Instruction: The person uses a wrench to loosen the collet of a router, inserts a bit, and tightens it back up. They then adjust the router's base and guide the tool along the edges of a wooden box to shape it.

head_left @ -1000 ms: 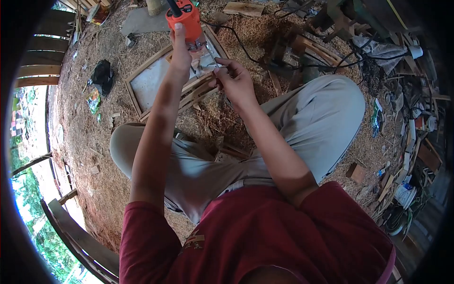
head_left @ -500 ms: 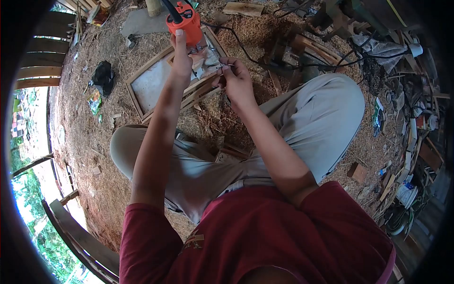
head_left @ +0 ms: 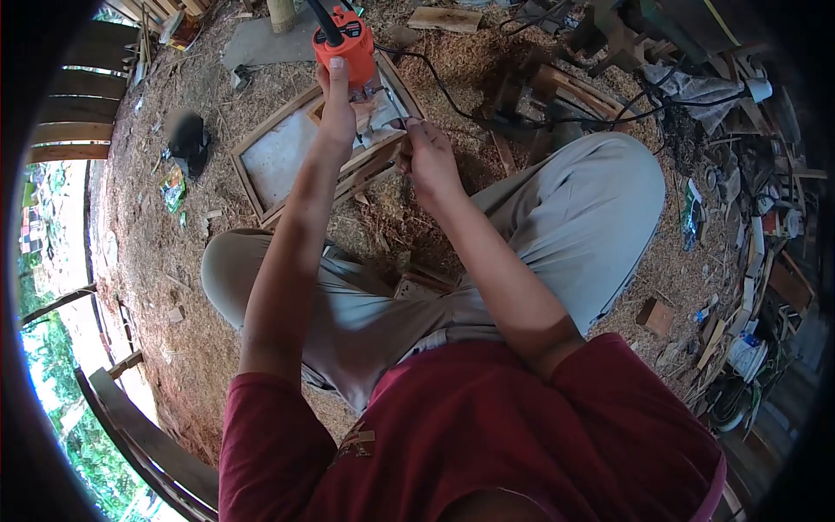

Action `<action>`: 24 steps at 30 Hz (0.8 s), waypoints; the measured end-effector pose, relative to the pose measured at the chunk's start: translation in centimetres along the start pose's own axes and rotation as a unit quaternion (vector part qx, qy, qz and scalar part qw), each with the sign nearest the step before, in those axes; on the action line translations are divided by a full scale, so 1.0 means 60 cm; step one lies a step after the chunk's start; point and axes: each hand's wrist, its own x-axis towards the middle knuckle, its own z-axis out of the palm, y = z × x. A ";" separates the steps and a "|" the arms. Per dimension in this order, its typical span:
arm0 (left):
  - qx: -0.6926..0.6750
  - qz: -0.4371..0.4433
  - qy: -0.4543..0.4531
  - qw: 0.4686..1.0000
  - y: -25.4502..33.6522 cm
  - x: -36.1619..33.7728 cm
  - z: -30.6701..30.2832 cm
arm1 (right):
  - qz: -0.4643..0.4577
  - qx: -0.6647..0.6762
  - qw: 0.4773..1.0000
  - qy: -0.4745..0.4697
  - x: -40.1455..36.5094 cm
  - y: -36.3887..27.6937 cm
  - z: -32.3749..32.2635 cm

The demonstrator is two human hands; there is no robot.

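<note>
the left hand (head_left: 337, 103) grips an orange power tool (head_left: 351, 57), the right hand (head_left: 430, 161) pinches a thin metal rod (head_left: 393, 102).

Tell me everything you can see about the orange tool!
The orange tool has a rounded body that looks like hard plastic, with dark markings on top. A thick black cord comes out of its top. Shiny bits, maybe metal, show at its lower end. The left hand grips it, thumb along the near side, over the framed board. I can't tell if it's switched on.
</note>
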 end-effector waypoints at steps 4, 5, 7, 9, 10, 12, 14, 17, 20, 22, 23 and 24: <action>-0.005 0.010 0.007 1.000 0.014 -0.014 0.014 | 0.020 0.004 1.000 -0.012 0.005 0.009 -0.001; -0.008 0.012 0.014 1.000 0.021 -0.020 0.021 | 0.024 0.002 1.000 -0.009 0.005 0.009 0.001; -0.002 0.012 0.012 1.000 0.022 -0.021 0.021 | 0.032 -0.001 0.999 -0.003 0.005 0.010 0.006; -0.001 0.013 0.014 1.000 0.026 -0.025 0.024 | 0.010 -0.008 1.000 -0.005 0.008 0.016 0.010; -0.004 0.016 0.017 1.000 0.028 -0.027 0.026 | -0.001 -0.012 1.000 -0.007 0.010 0.019 0.013; -0.008 0.014 0.021 1.000 0.041 -0.036 0.035 | -0.013 -0.049 0.999 0.006 0.016 0.028 0.014; -0.011 0.005 0.023 1.000 0.052 -0.044 0.040 | -0.037 -0.084 0.996 0.016 0.024 0.041 0.014; -0.016 0.013 0.028 0.999 0.038 -0.030 0.035 | -0.080 -0.133 0.988 0.019 0.037 0.059 0.008; -0.010 0.029 0.026 0.999 0.035 -0.030 0.034 | -0.101 -0.163 0.981 0.011 0.044 0.071 0.004; 0.010 0.044 0.030 0.999 0.021 -0.018 0.026 | -0.107 -0.154 0.982 0.009 0.048 0.080 0.003; 0.024 0.052 0.032 0.998 0.019 -0.015 0.023 | -0.114 -0.172 0.978 0.011 0.047 0.079 0.004; 0.016 0.056 0.027 0.998 0.017 -0.012 0.021 | -0.122 -0.191 0.974 0.012 0.045 0.078 0.003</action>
